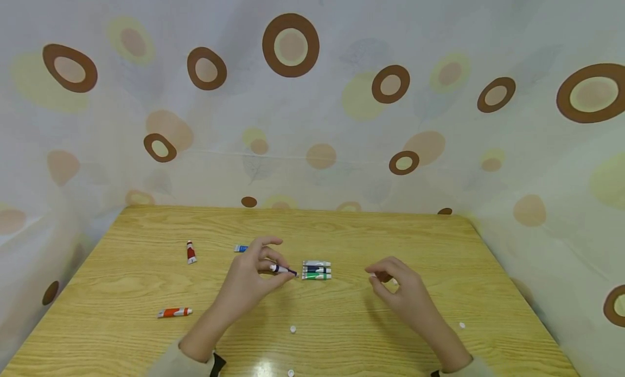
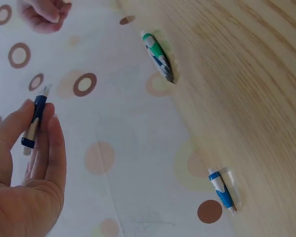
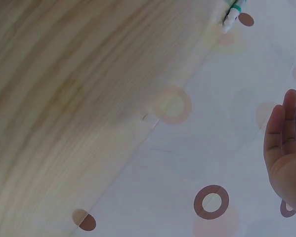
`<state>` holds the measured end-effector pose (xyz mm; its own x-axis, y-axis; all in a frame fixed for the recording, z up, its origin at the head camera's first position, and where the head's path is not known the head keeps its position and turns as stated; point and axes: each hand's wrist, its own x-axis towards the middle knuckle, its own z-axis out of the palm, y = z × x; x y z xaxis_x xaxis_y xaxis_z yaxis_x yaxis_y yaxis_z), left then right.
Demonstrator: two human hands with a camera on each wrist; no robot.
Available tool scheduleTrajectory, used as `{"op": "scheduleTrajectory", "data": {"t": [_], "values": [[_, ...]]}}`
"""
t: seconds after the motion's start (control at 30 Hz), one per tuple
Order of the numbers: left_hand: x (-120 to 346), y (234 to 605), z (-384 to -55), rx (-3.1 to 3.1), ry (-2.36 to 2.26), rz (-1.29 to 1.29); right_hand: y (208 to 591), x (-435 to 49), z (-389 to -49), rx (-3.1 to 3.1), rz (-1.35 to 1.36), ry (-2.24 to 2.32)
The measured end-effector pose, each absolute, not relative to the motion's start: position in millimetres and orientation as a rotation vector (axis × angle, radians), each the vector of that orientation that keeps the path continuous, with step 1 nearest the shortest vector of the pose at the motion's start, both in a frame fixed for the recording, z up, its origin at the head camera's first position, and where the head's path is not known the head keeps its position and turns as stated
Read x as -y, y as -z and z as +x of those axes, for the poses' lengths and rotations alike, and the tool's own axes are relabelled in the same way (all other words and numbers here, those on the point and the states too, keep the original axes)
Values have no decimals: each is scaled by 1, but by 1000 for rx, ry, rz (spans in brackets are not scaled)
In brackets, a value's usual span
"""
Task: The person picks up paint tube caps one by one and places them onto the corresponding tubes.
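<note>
Between thumb and fingers, my left hand point(image 1: 249, 274) pinches a dark blue paint tube point(image 2: 37, 116) above the table. The tube's narrow pale tip shows in the left wrist view, with no cap on it. My right hand point(image 1: 402, 287) is held to the right, thumb and fingertips together on a small white cap point(image 1: 373, 275), mostly hidden by the fingers. Between the hands lie three tubes side by side: a silver-white tube point(image 1: 316, 263), another dark blue tube point(image 1: 317, 269) and a green tube point(image 1: 316, 276). A light blue tube point(image 2: 221, 189) lies behind my left hand.
At the left lie a dark red tube point(image 1: 191, 252) and an orange-red tube point(image 1: 174, 312). Loose white caps lie nearer the front, one cap point(image 1: 293, 329) in the middle and another cap point(image 1: 461, 325) at the right. A patterned sheet point(image 1: 312, 122) hangs around the wooden table point(image 1: 342, 333).
</note>
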<state>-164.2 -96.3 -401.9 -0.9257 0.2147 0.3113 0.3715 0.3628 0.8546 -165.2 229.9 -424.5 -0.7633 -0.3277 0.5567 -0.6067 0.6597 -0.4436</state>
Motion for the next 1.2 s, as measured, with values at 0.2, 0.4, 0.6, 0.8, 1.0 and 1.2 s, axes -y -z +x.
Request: {"op": "scheduleTrajectory", "data": {"t": [0.2,0.4,0.6,0.8,1.0,1.2], "values": [[96,401,-165,2476,1706,-493,423,-224,-166,2449,723,-890],[93,404,-168,2478,1699,-510,422,-217,-167,2453,704,-923],[91,406,-170,2454,1691,-547,422,-201,-166,2449,771,-967],[90,409,-171,2439,1670,-577,420,-186,-165,2450,833,-1002],[91,411,-171,2430,1612,-608,418,-179,-165,2442,822,-1043],[91,411,-170,2410,1596,-617,418,-177,-165,2434,799,-1056]]}}
